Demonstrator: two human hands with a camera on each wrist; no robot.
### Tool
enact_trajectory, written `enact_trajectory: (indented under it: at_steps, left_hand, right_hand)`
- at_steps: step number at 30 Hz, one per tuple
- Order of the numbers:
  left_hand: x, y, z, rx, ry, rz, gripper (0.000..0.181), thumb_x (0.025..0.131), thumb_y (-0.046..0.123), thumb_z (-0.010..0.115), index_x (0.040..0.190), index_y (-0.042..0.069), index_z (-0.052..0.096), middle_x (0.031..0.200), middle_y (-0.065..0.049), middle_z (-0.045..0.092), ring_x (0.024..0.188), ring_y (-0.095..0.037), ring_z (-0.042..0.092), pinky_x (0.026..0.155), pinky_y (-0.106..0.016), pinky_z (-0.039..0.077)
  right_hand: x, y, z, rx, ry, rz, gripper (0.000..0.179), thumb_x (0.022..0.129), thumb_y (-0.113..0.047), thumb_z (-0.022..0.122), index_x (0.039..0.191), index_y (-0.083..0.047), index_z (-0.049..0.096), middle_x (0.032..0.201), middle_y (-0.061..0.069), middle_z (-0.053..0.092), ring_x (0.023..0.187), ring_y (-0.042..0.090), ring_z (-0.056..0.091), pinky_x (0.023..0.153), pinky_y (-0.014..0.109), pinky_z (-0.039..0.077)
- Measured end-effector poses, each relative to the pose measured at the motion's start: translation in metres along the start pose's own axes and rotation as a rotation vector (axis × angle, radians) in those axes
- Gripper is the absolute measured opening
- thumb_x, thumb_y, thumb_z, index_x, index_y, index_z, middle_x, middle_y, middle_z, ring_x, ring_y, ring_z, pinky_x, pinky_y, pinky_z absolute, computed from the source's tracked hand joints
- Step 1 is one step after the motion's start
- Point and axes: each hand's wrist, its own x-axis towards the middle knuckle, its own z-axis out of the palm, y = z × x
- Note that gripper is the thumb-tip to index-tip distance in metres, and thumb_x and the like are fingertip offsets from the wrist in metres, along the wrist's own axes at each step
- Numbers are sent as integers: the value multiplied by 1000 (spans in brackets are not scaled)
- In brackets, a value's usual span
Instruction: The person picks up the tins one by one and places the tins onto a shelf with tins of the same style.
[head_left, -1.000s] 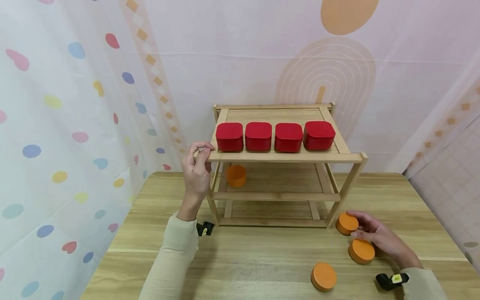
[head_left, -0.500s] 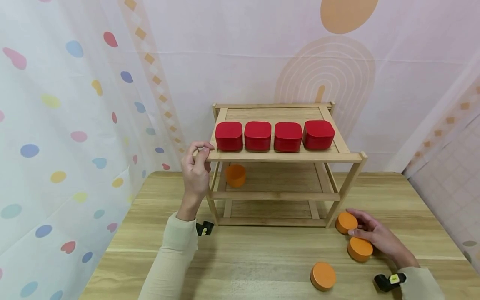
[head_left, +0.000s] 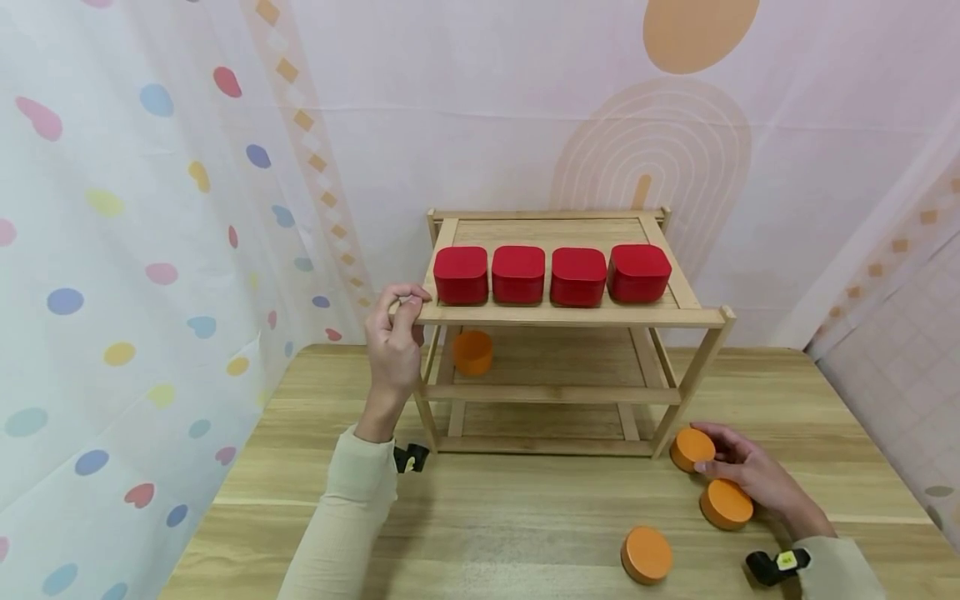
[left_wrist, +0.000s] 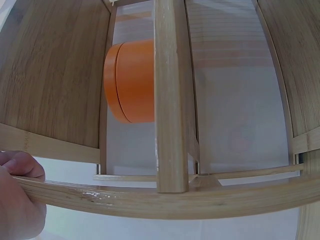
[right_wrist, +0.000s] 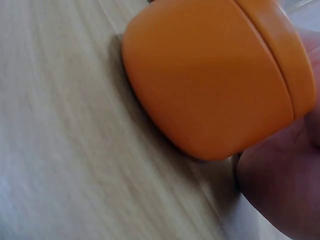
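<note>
In the head view my left hand (head_left: 393,350) grips the left end of the top front rail of a wooden shelf rack (head_left: 555,395). Its curled fingers (left_wrist: 22,166) on the rail also show in the left wrist view. At the lower right, my right hand (head_left: 753,475) has thumb and fingers around a round orange tin (head_left: 692,450) standing on the table. A second orange tin (head_left: 726,504) sits just in front of that hand; it appears to be the lidded tin (right_wrist: 200,75) filling the right wrist view. Nearer the front is a third orange tin (head_left: 647,554).
Several red rounded-square tins (head_left: 517,275) stand in a row on the rack's top shelf. Another orange tin (head_left: 472,353) stands at the left of the middle shelf. Patterned curtains (head_left: 465,125) hang behind and beside the wooden table (head_left: 510,525).
My right thumb has moved slightly left, closing in against the farthest table tin. The left hand keeps its place on the rail.
</note>
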Motion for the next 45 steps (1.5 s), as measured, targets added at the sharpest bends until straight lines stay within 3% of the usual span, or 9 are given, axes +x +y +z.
enact_trajectory:
  at_steps: [18, 35, 45]
  left_hand:
    - [1, 1, -5, 3, 6, -2, 24, 99, 8, 42, 94, -10, 57, 49, 3, 34, 41, -9, 26, 39, -21, 23]
    - [-1, 1, -1, -7, 2, -8, 23, 99, 8, 42, 93, -9, 58, 49, 3, 34, 41, -10, 27, 39, -21, 23]
    - [-2, -1, -1, 0, -1, -13, 24, 99, 8, 42, 95, -10, 57, 50, 3, 34, 42, -10, 28, 40, -21, 24]
  right_hand:
    - [3, 3, 3, -4, 19, -52, 54, 98, -7, 59, 144, 8, 38, 119, -20, 58, 98, 5, 57, 78, 21, 50]
    - [-5, -4, 5, 26, 98, -1, 50, 98, -9, 59, 141, 8, 41, 117, -24, 55, 97, 3, 55, 80, 18, 47]
    - [-6, -12, 8, -58, 153, 62, 56, 96, -19, 66, 142, 4, 44, 115, -23, 55, 97, 1, 57, 80, 19, 50]
